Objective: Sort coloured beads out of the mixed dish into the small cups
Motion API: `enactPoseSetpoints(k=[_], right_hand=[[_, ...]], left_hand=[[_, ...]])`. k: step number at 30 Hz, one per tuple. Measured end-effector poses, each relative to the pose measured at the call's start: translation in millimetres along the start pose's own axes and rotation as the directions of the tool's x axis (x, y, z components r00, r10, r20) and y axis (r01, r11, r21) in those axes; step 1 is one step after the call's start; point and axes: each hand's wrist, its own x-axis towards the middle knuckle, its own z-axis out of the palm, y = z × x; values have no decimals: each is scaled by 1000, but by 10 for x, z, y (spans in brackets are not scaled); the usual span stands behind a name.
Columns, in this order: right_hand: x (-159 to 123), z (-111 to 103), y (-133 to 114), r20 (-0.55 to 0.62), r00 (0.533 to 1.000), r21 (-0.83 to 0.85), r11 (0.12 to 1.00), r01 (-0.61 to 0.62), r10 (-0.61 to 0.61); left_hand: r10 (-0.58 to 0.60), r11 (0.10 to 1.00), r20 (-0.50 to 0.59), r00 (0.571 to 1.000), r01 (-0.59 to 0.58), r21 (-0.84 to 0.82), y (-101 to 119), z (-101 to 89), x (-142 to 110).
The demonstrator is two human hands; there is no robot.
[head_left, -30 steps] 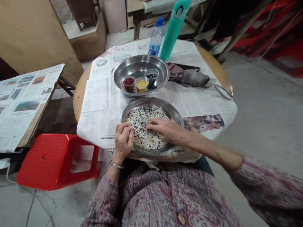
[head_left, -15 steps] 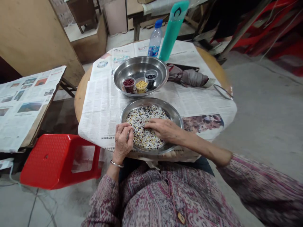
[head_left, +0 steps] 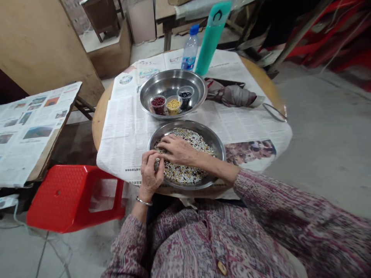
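Note:
A steel pan (head_left: 216, 141) of mixed white, dark and red beans (head_left: 199, 141) lies on the newspaper-covered round table in front of me. My left hand (head_left: 150, 172) is curled at the pan's near-left rim, fingers closed; what they hold is hidden. My right hand (head_left: 178, 148) lies over the beans at the pan's left side, fingertips pressed together close to my left hand. Behind it a second steel pan (head_left: 174, 79) carries three small cups: red beans (head_left: 158, 102), yellow beans (head_left: 174, 104) and black beans (head_left: 185, 95).
A water bottle (head_left: 189, 50) and a tall green flask (head_left: 211, 36) stand at the table's far side. A folded grey umbrella (head_left: 232, 94) lies to the right. A red plastic stool (head_left: 72, 195) stands left of me, beside a newspaper-covered side table (head_left: 29, 123).
My right hand has slid leftward across the beans, from the pan's middle to its left side, close to my left hand. My left hand has stayed at the rim.

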Motion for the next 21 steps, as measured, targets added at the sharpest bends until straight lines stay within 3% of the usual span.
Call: enactPoseSetpoints(k=[4,9,12,15,18,21], right_hand=[[-204,-41,-112,91,975,90,977,194,-202],[-532,-241,-1,181,954,36,971,237,-240],[-649,-361,184,145,978,-6,989,149,-147],[-662,-428,358,29,1000,-45,999,4,-3],[-608,-430,433,-105,981,-109,978,-176,164],[-571,-373,386,-143,954,-166,944,-287,265]], left_hand=[[-24,1000,-19,1000,24,-9,17,-9,1],[-15,1000,-8,1000,15,-22,12,-9,-2],[-12,1000,-7,1000,12,-23,0,-1,-8],[-14,999,-5,1000,13,-37,-10,6,-12],[-11,999,-7,1000,11,-42,-12,6,-9],[-10,999,-4,1000,10,-39,-10,3,-5]])
